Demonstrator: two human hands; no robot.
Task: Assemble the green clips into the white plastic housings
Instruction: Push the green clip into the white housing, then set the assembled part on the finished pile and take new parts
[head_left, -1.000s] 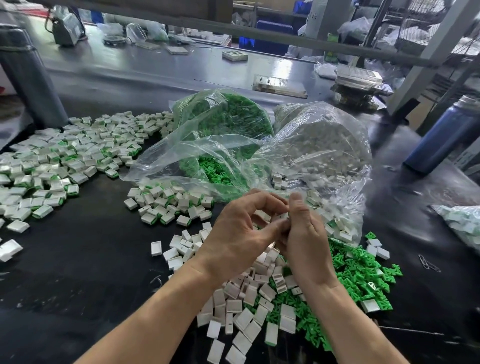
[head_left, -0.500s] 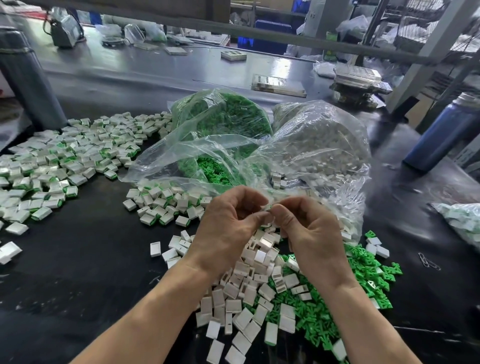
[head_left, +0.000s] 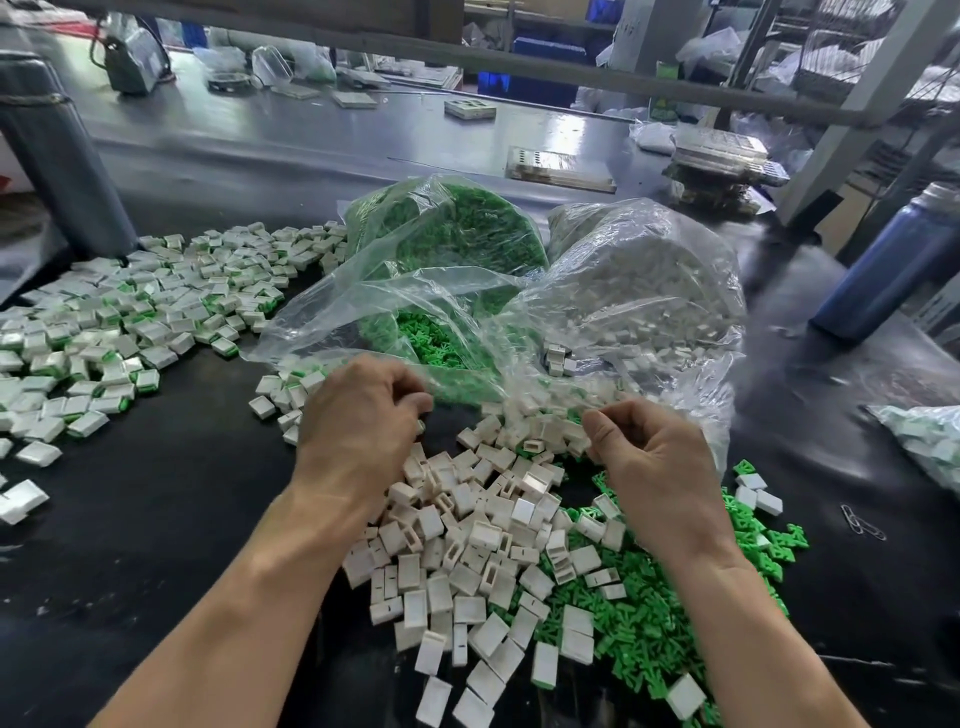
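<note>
Loose white housings (head_left: 467, 551) lie heaped on the black table in front of me, with loose green clips (head_left: 639, 618) spread to their right. My left hand (head_left: 363, 421) hovers at the pile's left edge with curled fingers. A small piece showing green (head_left: 421, 427) peeks out under its fingertips. My right hand (head_left: 654, 462) hangs over the pile's right side with fingers curled and thumb against forefinger, and nothing shows in it. The hands are apart.
Two clear bags stand behind the pile, one of green clips (head_left: 447, 244) and one of white housings (head_left: 644, 291). Assembled pieces (head_left: 130, 322) cover the table at left, with a smaller group (head_left: 285, 395) near my left hand. A blue bottle (head_left: 893, 260) stands at right.
My hands were joined over the pile, pressing a piece together. They have now separated: the left moved left and down, the right moved right.
</note>
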